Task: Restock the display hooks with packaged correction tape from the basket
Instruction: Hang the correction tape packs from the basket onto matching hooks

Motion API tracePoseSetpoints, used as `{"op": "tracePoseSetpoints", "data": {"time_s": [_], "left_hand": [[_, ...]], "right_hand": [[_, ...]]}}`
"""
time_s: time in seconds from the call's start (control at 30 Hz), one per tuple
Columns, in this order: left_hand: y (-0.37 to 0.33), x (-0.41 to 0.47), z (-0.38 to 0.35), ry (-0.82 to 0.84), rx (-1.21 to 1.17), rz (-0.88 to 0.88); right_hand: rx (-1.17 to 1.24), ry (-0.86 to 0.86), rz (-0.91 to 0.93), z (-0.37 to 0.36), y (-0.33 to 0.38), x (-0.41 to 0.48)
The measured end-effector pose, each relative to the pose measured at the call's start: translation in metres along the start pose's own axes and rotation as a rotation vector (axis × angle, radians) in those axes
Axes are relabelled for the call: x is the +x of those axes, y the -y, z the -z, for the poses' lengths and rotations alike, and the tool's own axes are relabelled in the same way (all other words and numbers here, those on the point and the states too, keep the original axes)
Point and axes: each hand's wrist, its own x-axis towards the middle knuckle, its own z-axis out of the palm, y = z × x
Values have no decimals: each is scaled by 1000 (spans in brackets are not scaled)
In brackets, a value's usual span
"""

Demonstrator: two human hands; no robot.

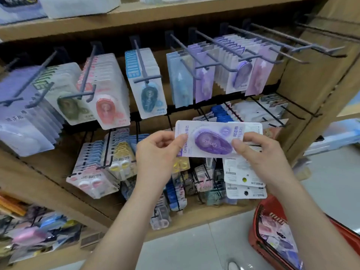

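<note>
A purple correction tape pack point(212, 140) lies sideways in front of the display, held between both hands. My left hand point(157, 151) pinches its left end and my right hand point(259, 152) pinches its right end, with two more white-backed packs point(243, 178) hanging below that hand. Matching purple packs point(240, 75) hang on an upper hook at the right. The red basket point(261, 217) stands on the floor at lower right with several packs inside.
Upper hooks point(146, 78) carry green, pink, teal, blue and lilac packs. Bare hooks point(292, 47) jut out at the top right. Lower hooks point(109, 164) hold smaller packs. A wooden shelf side point(315, 94) bounds the display on the right.
</note>
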Motion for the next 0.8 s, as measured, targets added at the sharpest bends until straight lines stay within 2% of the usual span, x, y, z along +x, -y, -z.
{"op": "tracePoseSetpoints", "data": {"time_s": [0.1, 0.23, 0.33, 0.4, 0.5, 0.7, 0.8], "left_hand": [[-9, 12, -36, 10, -104, 23], [-21, 25, -96, 71, -272, 59], [-36, 28, -145, 244, -244, 8], [-43, 34, -174, 264, -194, -61], [-55, 47, -205, 171, -122, -133], [-56, 62, -225, -60, -72, -308], [-58, 66, -228, -71, -86, -321]], "right_hand": [[-70, 40, 24, 27, -5, 8], [-9, 89, -49, 62, -23, 20], [89, 95, -101, 87, -36, 27], [110, 72, -111, 99, -40, 36], [131, 24, -74, 109, -42, 52], [170, 59, -16, 112, -42, 75], [222, 114, 4, 108, -43, 78]]}}
